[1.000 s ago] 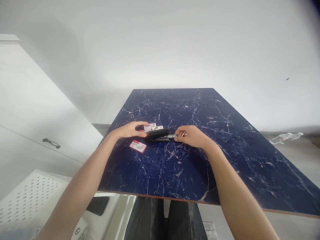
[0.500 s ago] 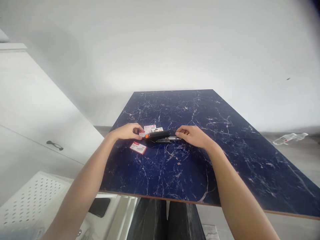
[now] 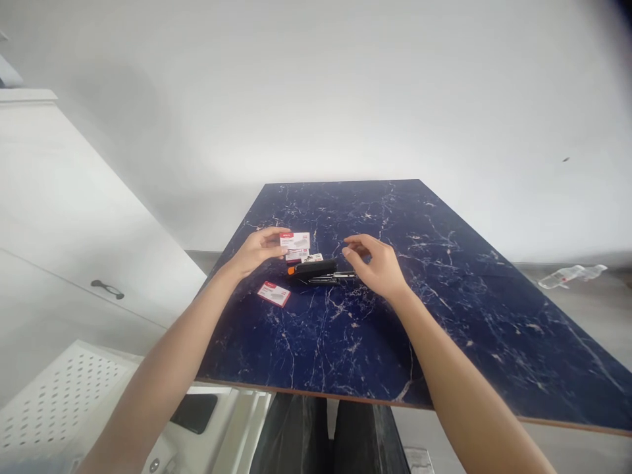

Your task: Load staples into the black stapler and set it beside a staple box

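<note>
My left hand (image 3: 257, 251) pinches a small red-and-white staple box (image 3: 295, 241) between thumb and fingers, lifted above the other packets. Below it on the table lies a black stapler (image 3: 312, 268) with an orange end on its left and its metal tray reaching out to the right. Just above the tray's right end hovers my right hand (image 3: 371, 260), fingers bent and a little apart from the thumb, with nothing visible in it. A second staple box (image 3: 274, 293) rests flat at the lower left of the stapler. Behind the stapler a small white packet (image 3: 313, 257) is partly hidden.
The dark blue marble-patterned table (image 3: 355, 342) has its front edge close to my legs. A white cabinet (image 3: 89, 217) stands to the left. On the right, beyond the table edge, is a clear plastic bottle (image 3: 563, 276). A dark phone-like object (image 3: 195, 413) lies below left.
My left hand has picked up a staple box and raised it away from the stapler. My right hand has come off the stapler's metal tray and moved slightly up.
</note>
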The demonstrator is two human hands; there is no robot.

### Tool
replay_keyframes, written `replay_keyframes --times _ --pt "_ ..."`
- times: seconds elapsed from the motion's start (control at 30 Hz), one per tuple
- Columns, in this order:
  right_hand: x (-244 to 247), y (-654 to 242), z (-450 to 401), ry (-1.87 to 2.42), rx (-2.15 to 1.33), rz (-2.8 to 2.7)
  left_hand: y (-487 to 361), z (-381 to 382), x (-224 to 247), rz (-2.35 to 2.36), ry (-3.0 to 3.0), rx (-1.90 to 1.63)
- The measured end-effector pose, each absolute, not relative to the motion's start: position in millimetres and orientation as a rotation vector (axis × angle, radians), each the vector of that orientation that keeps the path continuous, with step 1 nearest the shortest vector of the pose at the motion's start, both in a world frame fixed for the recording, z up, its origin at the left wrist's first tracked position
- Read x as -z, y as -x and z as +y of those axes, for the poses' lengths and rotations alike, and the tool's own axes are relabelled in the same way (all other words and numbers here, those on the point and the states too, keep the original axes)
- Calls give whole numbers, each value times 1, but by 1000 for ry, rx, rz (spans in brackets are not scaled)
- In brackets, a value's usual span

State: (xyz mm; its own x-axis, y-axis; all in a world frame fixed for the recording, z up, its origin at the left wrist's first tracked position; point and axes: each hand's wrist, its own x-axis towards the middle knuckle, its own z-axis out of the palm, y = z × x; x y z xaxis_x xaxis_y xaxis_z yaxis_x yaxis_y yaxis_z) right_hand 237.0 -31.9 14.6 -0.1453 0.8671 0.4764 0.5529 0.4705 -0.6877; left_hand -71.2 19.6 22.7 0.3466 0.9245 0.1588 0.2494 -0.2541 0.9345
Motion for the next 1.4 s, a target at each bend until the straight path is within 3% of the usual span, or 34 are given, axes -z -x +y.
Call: replay_keyframes --times 0.33,0.6,0.83,1.2,1.4 --pt "-7 -219 -33 963 -1053 -1612 22 -17 -17 743 -1597 -898" --pt "-9 -214 -36 912 -1173 -1526 21 -9 -12 900 -1485 -999" --pt "-9 -221 -31 1015 -968 -1459 27 -5 -15 889 -1415 -1152" --pt "-5 -215 -36 1001 -161 -1924 30 -1 -10 852 -1458 -1220" --pt "-5 -215 -35 1031 -202 -1915 32 -1 -10 845 -1521 -1194"
